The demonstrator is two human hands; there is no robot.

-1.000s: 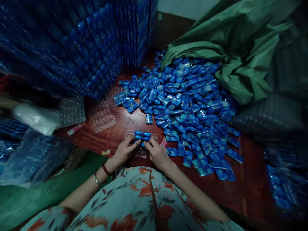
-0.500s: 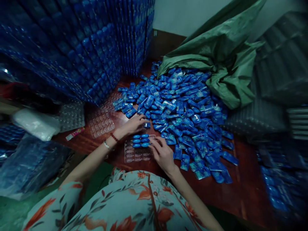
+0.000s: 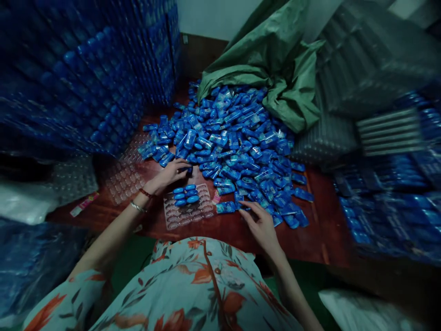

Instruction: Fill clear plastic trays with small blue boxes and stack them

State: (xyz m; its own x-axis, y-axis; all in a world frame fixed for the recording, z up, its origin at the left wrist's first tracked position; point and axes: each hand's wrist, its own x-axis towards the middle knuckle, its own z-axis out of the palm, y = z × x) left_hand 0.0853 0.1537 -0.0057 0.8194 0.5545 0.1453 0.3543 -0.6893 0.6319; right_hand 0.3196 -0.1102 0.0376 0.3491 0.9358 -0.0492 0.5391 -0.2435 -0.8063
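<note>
My left hand (image 3: pixel 174 171) is closed with its fingertips on a small blue packet (image 3: pixel 187 169), at the near left edge of a big heap of similar blue packets (image 3: pixel 234 138). Just below that hand lies a clear plastic blister tray (image 3: pixel 203 214). Six cavities' worth, two short columns of glossy blue pieces (image 3: pixel 186 195), sit in its upper middle; its other visible cavities hold nothing blue. To the tray's right, my right hand (image 3: pixel 260 223) reaches with thumb and forefinger apart, the fingertips at the edge of a blue packet (image 3: pixel 238 198) on the table.
Tall stacks of filled blue trays (image 3: pixel 99 82) rise at the left. A green sack (image 3: pixel 262 69) lies behind the heap. Grey stacked trays (image 3: pixel 365 69) and more blue packs (image 3: pixel 389 193) stand right. Clear trays (image 3: pixel 124 181) lie left on the red-brown table (image 3: pixel 315 230).
My right hand has moved off the tray, rightward to the loose packets. My left hand stays by the heap's near edge. The whole view has shifted, so the scene appears farther left.
</note>
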